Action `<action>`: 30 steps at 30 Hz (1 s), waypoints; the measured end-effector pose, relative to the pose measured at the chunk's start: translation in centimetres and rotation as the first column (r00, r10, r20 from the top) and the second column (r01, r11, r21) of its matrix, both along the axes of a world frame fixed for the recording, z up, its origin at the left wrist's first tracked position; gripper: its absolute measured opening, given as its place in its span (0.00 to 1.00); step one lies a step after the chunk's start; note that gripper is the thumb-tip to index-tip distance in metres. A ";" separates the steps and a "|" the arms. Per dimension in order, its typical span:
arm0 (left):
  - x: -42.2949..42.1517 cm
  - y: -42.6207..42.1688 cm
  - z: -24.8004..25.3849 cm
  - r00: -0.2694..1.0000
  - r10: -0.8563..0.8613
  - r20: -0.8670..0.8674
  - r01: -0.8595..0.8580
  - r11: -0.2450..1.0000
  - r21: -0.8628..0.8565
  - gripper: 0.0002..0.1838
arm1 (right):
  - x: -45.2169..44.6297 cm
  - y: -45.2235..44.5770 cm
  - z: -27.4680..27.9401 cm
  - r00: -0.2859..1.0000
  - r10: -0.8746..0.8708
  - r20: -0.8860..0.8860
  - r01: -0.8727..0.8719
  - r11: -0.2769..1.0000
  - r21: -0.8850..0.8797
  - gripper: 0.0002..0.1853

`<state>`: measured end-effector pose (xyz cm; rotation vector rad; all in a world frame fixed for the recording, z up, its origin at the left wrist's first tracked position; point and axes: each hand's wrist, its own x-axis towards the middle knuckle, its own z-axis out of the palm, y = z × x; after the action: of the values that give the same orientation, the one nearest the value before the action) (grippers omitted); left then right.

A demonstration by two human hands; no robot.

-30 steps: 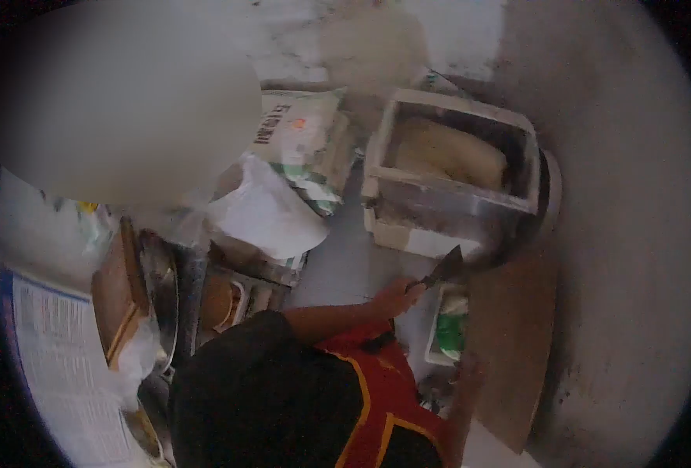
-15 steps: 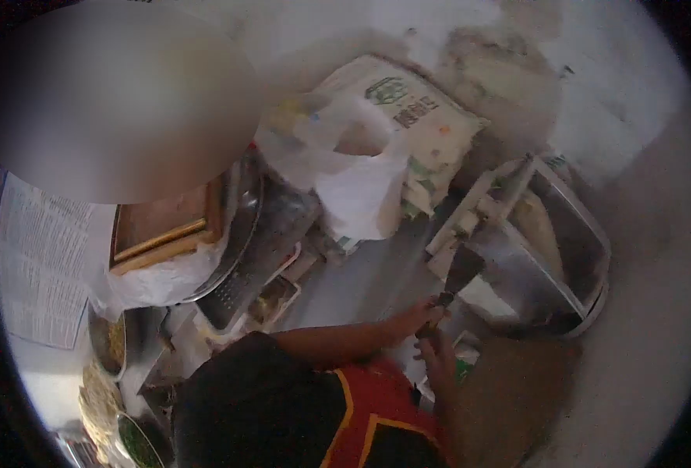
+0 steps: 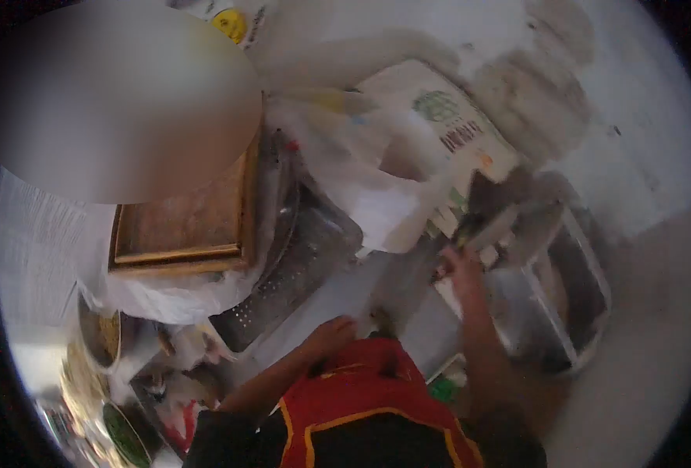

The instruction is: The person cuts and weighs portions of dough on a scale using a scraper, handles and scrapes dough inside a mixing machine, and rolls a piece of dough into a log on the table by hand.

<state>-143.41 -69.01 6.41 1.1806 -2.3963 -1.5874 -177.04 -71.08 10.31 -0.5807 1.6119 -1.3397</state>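
Note:
My left hand (image 3: 331, 335) is curled closed just above the red apron front (image 3: 353, 370), near the table's edge. Whatever it may hold is hidden. My right hand (image 3: 462, 271) reaches forward over the left side of the divided metal bin (image 3: 526, 292), its fingers bent round the handle of a scraper. The dark, blurred blade of the scraper (image 3: 492, 189) appears to point away from me. Between my hands, a small brownish thing (image 3: 380, 318) lies close to the apron, too smeared to name.
Ahead stand a white plastic bag (image 3: 392, 210) and a printed sack (image 3: 439, 101). A perforated metal tray (image 3: 283, 288) and a wooden-framed board (image 3: 185, 234) are at left. Bowls of food, one with chopped greens (image 3: 123, 433), line the lower left.
My hands, together on the scraper before, are now apart. The left has drawn back to the left; the right has moved forward over the bin. The view has shifted too.

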 end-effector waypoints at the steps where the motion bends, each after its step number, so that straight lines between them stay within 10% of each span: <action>1: 1.3 0.0 -0.3 0.986 -0.082 0.148 0.090 0.995 -0.049 0.19 | -3.7 -3.1 -0.9 1.000 -0.013 -0.002 0.013 0.999 0.030 0.18; 4: 6.8 3.9 -6.8 0.876 0.019 0.482 0.063 0.986 -0.154 0.17 | -13.3 -13.5 -2.5 0.989 0.017 -0.149 -0.010 0.999 0.050 0.18; 6: 12.4 10.3 -17.3 0.873 0.453 0.182 -0.406 0.880 -0.245 0.16 | -17.4 -20.9 -3.5 0.960 0.084 -0.268 -0.073 0.996 0.052 0.18; 8: 13.1 13.2 -15.3 0.680 0.578 0.452 -0.507 0.815 -0.279 0.18 | -16.8 -28.5 -5.0 0.911 0.191 -0.364 -0.188 0.981 0.044 0.18; 10: 12.0 15.5 -12.5 0.153 0.817 0.556 -0.978 0.204 -0.031 0.21 | -11.4 -35.0 -6.4 0.844 0.309 -0.438 -0.336 0.942 0.018 0.18; 14: 12.1 25.2 -19.7 0.071 0.848 0.526 -0.988 0.132 -0.079 0.23 | 5.7 -34.7 -7.0 0.621 0.623 -0.476 -0.703 0.711 0.014 0.19; 19: 8.2 26.4 -12.9 -0.293 0.833 0.469 -0.929 -0.364 0.066 0.22 | 22.7 -21.8 -4.5 0.120 0.935 -0.334 -0.978 0.168 0.119 0.19; 26: 9.6 39.3 -24.1 -0.275 0.921 0.275 -0.937 -0.321 0.138 0.26 | 40.0 -2.5 -1.4 -0.460 0.861 -0.218 -0.887 -0.432 0.162 0.19; 29: 14.1 44.3 -20.9 -0.388 0.856 0.342 -0.882 -0.453 0.132 0.24 | 48.4 6.4 -0.5 -0.562 0.793 -0.235 -0.827 -0.537 0.163 0.19; 30: 17.6 46.7 -23.6 -0.210 0.873 0.441 -0.944 -0.298 0.140 0.24 | 51.3 9.4 -0.2 -0.601 0.761 -0.243 -0.799 -0.580 0.161 0.19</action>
<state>-125.79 -22.29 -17.17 2.3427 -0.1234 -1.1645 -125.69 -61.64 10.08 -1.8390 0.2298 0.3569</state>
